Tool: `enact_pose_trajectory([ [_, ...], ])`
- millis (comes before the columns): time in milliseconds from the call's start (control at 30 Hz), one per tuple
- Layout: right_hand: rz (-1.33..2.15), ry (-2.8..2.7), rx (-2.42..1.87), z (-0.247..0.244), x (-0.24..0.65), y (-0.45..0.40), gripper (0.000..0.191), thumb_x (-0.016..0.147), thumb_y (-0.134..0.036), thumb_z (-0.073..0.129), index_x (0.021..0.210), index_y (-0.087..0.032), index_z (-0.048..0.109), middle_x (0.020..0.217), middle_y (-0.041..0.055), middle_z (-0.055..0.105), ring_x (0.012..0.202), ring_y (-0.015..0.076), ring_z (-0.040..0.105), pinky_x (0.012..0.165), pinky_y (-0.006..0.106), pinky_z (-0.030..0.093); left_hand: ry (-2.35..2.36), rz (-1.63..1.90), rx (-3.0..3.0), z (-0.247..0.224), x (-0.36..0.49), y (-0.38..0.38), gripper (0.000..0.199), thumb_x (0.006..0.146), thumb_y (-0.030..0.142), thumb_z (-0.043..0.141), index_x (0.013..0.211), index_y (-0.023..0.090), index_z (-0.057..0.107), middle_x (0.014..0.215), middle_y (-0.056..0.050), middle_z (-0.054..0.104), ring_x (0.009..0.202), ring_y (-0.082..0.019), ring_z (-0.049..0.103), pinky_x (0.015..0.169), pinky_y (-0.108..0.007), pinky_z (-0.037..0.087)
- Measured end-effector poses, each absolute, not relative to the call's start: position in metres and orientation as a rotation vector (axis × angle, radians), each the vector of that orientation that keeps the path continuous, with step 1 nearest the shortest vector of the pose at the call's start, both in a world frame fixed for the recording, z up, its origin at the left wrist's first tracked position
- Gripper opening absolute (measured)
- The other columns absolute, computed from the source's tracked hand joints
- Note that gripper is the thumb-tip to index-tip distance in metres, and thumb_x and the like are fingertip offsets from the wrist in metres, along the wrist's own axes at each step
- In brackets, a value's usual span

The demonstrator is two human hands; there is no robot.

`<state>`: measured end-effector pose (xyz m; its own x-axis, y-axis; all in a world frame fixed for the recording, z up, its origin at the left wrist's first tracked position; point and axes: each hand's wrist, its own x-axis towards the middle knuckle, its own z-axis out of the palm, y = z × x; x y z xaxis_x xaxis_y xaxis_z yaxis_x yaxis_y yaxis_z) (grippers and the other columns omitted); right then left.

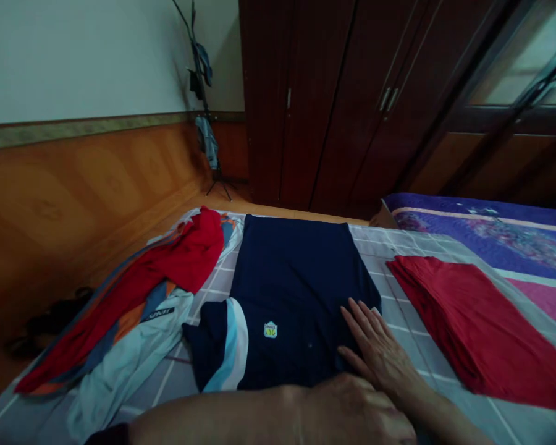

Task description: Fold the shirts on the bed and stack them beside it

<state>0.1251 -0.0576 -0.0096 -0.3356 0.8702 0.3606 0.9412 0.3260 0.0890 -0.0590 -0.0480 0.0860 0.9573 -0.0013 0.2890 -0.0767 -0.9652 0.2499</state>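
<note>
A navy T-shirt [296,266] lies spread on the bed, with a small tennis badge and white and light-blue bands by its left sleeve. Flat on the shirt's right side rests my right hand [375,340], fingers stretched out. My left arm reaches across the bottom of the view over the shirt's near part. My left hand [361,411] is closed, its knuckles bent beside my right wrist, apparently gripping the shirt's near right part. Its fingertips and that part of the fabric are hidden.
Red, blue-orange and pale clothes [167,266] lie heaped on the left. A folded red garment [482,327] lies on the right of the checked bedsheet [426,352]. Beyond are a purple floral bedcover [528,241], a dark wardrobe [315,111] and a coat stand [204,93].
</note>
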Motion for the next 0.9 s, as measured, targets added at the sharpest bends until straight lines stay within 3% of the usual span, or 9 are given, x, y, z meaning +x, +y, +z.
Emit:
enact_pose_trajectory([
  [67, -0.389, -2.386, -1.560, -0.003, 0.120, -0.056, 0.065, 0.091, -0.045, 0.045, 0.145, -0.013, 0.029, 0.149, 0.0176, 0.029, 0.138, 0.0314, 0.023, 0.105, 0.054, 0.033, 0.012, 0.485, 2.863, 0.111, -0.086, -0.028, 0.028, 0.093, 0.038, 0.048, 0.089, 0.016, 0.064, 0.092, -0.004, 0.070, 0.092, -0.017, 0.064, 0.082, -0.025, 0.046],
  [133, -0.289, -2.450, -1.495, 0.012, 0.108, -0.054, 0.063, 0.092, -0.045, 0.044, 0.145, -0.015, 0.030, 0.151, 0.0159, 0.026, 0.139, 0.0307, 0.022, 0.105, 0.054, 0.035, 0.406, 0.558, 2.823, 0.125, -0.123, -0.003, 0.022, 0.095, 0.026, 0.046, 0.101, 0.014, 0.063, 0.099, -0.005, 0.069, 0.096, -0.017, 0.063, 0.087, -0.025, 0.044],
  [267, 0.119, -2.684, -1.317, 0.051, 0.060, -0.049, 0.061, 0.093, -0.050, 0.039, 0.146, -0.020, 0.029, 0.152, 0.0131, 0.021, 0.139, 0.0292, 0.018, 0.107, 0.052, 0.032, 1.340, 0.489, 2.580, 0.115, -0.203, 0.037, 0.019, 0.091, 0.026, 0.052, 0.102, 0.018, 0.065, 0.101, -0.005, 0.068, 0.095, -0.019, 0.063, 0.082, -0.028, 0.044],
  [400, 0.582, -2.879, -1.009, 0.072, 0.009, -0.042, 0.066, 0.092, -0.055, 0.040, 0.145, -0.018, 0.030, 0.152, 0.0150, 0.017, 0.140, 0.0305, 0.012, 0.111, 0.053, 0.020, 1.774, 0.279, 2.316, 0.084, -0.258, 0.043, 0.024, 0.086, 0.039, 0.055, 0.086, 0.019, 0.067, 0.082, -0.005, 0.069, 0.081, -0.021, 0.064, 0.067, -0.026, 0.041],
  [500, 0.778, -2.878, -0.834, 0.066, -0.014, -0.036, 0.070, 0.090, -0.057, 0.042, 0.146, -0.017, 0.028, 0.153, 0.0139, 0.014, 0.141, 0.0294, 0.008, 0.114, 0.051, 0.012, 1.851, 0.299, 2.196, 0.068, -0.271, 0.037, 0.026, 0.078, 0.045, 0.062, 0.083, 0.019, 0.065, 0.074, -0.003, 0.065, 0.074, -0.021, 0.061, 0.062, -0.026, 0.037],
  [633, 0.892, -2.848, -0.746, 0.052, -0.021, -0.032, 0.070, 0.090, -0.058, 0.041, 0.147, -0.019, 0.026, 0.153, 0.0112, 0.013, 0.141, 0.0278, 0.005, 0.114, 0.050, 0.009, 1.703, 0.421, 2.135, 0.059, -0.269, 0.036, 0.017, 0.071, 0.032, 0.066, 0.078, 0.018, 0.061, 0.075, -0.001, 0.061, 0.074, -0.019, 0.056, 0.066, -0.026, 0.036],
  [733, 0.906, -2.864, -0.731, 0.049, -0.019, -0.032, 0.070, 0.090, -0.058, 0.041, 0.146, -0.019, 0.027, 0.153, 0.0112, 0.014, 0.141, 0.0290, 0.006, 0.114, 0.051, 0.011, 1.624, 0.477, 2.086, 0.060, -0.267, 0.039, 0.011, 0.075, 0.028, 0.059, 0.074, 0.018, 0.056, 0.075, 0.001, 0.058, 0.074, -0.017, 0.054, 0.068, -0.025, 0.036],
  [900, 0.952, -2.836, -0.685, 0.049, -0.015, -0.030, 0.065, 0.091, -0.056, 0.039, 0.146, -0.023, 0.028, 0.153, 0.0086, 0.015, 0.141, 0.0273, 0.009, 0.114, 0.050, 0.012, 1.559, 0.562, 1.927, 0.063, -0.278, 0.041, 0.013, 0.080, 0.031, 0.050, 0.081, 0.018, 0.050, 0.072, 0.003, 0.054, 0.065, -0.012, 0.051, 0.057, -0.021, 0.036],
])
